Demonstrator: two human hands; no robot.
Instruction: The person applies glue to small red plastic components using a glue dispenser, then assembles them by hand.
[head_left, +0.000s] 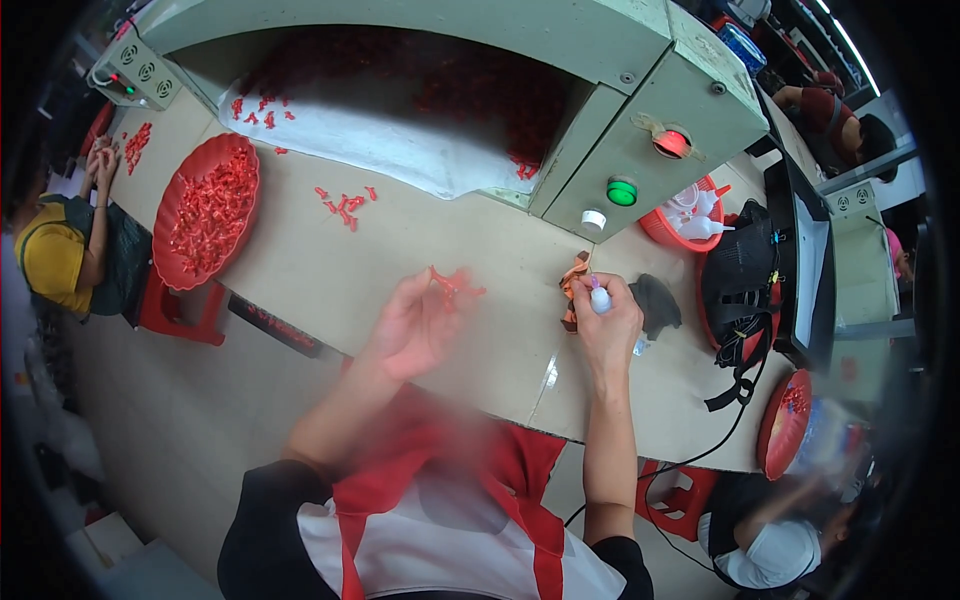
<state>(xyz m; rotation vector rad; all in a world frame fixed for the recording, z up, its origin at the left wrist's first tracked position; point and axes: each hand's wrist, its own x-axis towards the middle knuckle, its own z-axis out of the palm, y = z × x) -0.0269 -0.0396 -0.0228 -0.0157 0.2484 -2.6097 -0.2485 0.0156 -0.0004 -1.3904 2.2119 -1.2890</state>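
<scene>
My left hand (415, 325) is raised above the table, partly blurred, holding small red plastic pieces (455, 288) between its fingers. Their exact shape and number I cannot make out. To the right, my right hand (608, 325) is closed around a small white squeeze bottle (600, 301) with a purple tip. Close by that hand lies a crumpled orange-brown cloth (572, 290), and a dark grey cloth (657, 306) is on its other side. Several loose red pieces (346, 208) lie on the table beyond my left hand.
A red scalloped tray (165, 215) heaped with red pieces stands at left. The pale green machine (600, 150) spans the back, more pieces inside on a white sheet (330, 140). At right are a red basket (655, 228) of bottles and a black bag (735, 270). People sit on both sides.
</scene>
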